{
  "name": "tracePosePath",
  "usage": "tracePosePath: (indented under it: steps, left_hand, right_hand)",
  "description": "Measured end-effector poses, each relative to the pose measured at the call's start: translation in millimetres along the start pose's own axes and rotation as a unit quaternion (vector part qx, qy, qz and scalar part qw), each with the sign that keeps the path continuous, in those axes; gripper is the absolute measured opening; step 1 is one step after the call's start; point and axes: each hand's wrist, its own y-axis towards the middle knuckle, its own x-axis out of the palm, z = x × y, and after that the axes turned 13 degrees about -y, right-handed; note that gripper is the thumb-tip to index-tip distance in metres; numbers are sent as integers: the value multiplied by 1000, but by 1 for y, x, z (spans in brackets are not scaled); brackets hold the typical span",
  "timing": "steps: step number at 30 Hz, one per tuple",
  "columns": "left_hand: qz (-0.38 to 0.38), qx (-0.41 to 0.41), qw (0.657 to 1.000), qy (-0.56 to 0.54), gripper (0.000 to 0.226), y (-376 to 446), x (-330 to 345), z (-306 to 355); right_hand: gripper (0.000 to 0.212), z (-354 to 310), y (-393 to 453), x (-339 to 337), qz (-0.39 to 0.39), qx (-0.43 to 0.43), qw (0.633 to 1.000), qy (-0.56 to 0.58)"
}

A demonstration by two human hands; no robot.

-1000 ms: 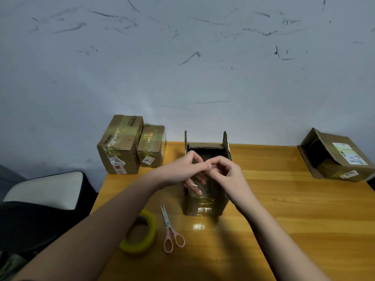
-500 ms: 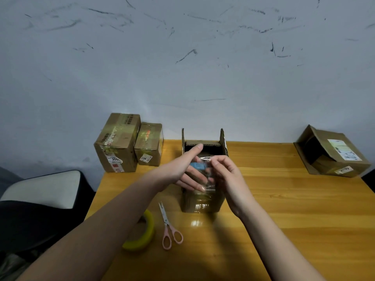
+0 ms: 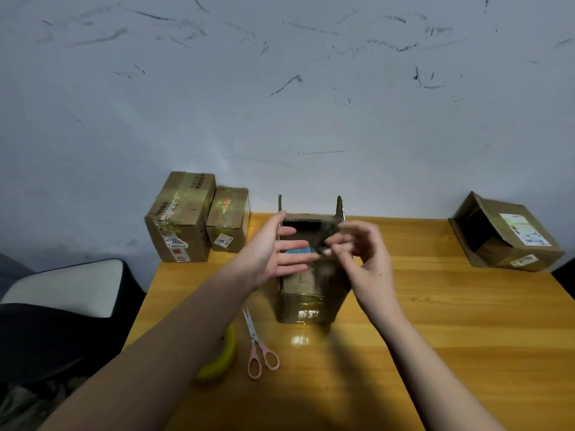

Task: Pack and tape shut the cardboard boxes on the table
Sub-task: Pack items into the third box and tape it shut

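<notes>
Wooden table (image 3: 435,306) mid-back edge: open box (image 3: 311,303) directly beneath both hands, left hand (image 3: 273,253) flat-open, right hand (image 3: 361,253) curled, hold unclear.

Wooden table (image 3: 466,321), open cardboard box (image 3: 311,306) under the hands, pink scissors (image 3: 259,349) and yellow tape roll (image 3: 222,359) below left hand (image 3: 273,253), two taped boxes (image 3: 199,219) far left, tipped box (image 3: 510,234) far right of right hand (image 3: 364,253)
</notes>
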Motion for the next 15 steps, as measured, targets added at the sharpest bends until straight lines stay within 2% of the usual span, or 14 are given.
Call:
tracePosePath:
  steps: [1,3,5,6,7,9,10,11,12,13,15]
  left_hand:
    - [23,23,999,7,39,3,-2,-3]
    - [52,107,988,103,26,7,-6,-11]
    - [26,198,953,229,20,9,-4,-16]
    - [10,239,918,317,22,12,-1,-18]
    - [-2,269,865,422,25,16,2,-20]
    - [-27,293,726,621,32,33,6,-20]
    - [-47,281,662,694,35,41,7,-20]
    - [-67,254,613,745,36,48,8,-19]
    - [-83,225,584,775,36,55,8,-19]
    - [-96,201,576,786,35,60,9,-18]
    - [-111,176,609,766,31,68,10,-16]
  right_hand:
    - [36,-4,3,-5,44,-4,999,26]
    - [38,-7,11,-17,92,6,994,66]
    - [41,-6,16,-23,57,39,995,67]
    - [42,-3,17,-23,23,73,994,81]
    - [44,2,16,-22,-7,121,986,117]
    - [47,11,12,-16,-58,222,946,230]
    - [49,15,9,-12,-81,258,921,281]
    - [49,21,5,-7,-99,285,900,314]
    - [49,26,2,-2,-111,304,886,332]
    - [49,32,0,2,-117,318,880,333]
    - [46,42,-1,8,-113,327,894,283]
